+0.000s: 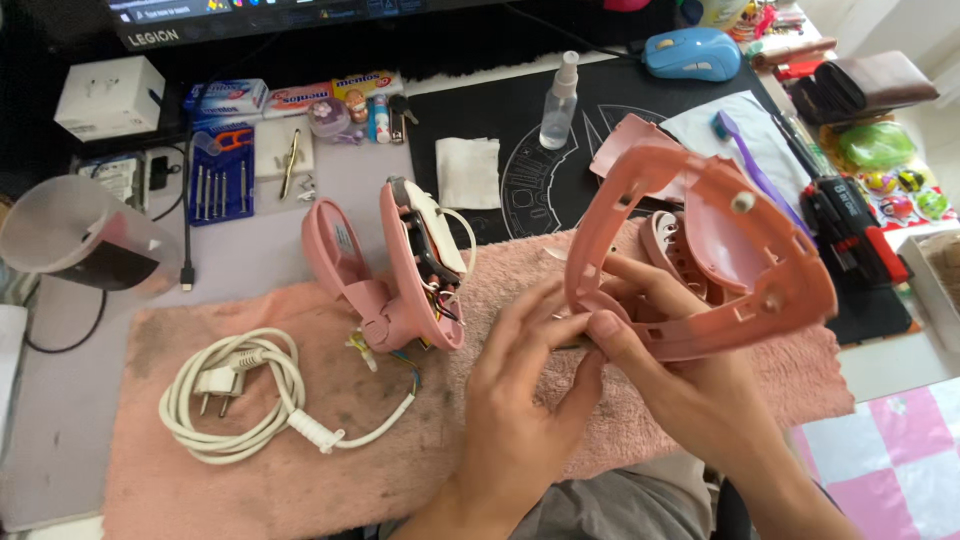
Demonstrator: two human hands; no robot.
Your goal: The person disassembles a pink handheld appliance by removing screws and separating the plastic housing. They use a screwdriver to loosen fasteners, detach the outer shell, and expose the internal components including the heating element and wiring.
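Right hand (690,395): thumb and fingers closed around the lower rim of a pink plastic shell (700,250), the thumb tip pressed on the rim's near edge. The shell is lifted off the towel and tilted, hollow side toward the camera.

Left hand (520,400): fingers together and nearly straight, tips touching the same lower rim just beside the right thumb. It holds nothing of its own (whether a small part sits under the fingertips cannot be told).

Key relation: the shell rises up and to the right from both sets of fingers. Its long axis runs from the grasped rim at lower left toward the upper right. The right hand carries it; the left only meets it at the near end.

Surroundings: a pink towel (300,480) covers the desk below the hands. To the left of the hands stands the opened pink appliance body (400,270) with loose wires showing, well apart from the fingers. Further left lies a coiled white power cord (240,395) with its plug. Behind are a small spray bottle (560,100), a blue mouse (692,53) and a screwdriver set (220,175).
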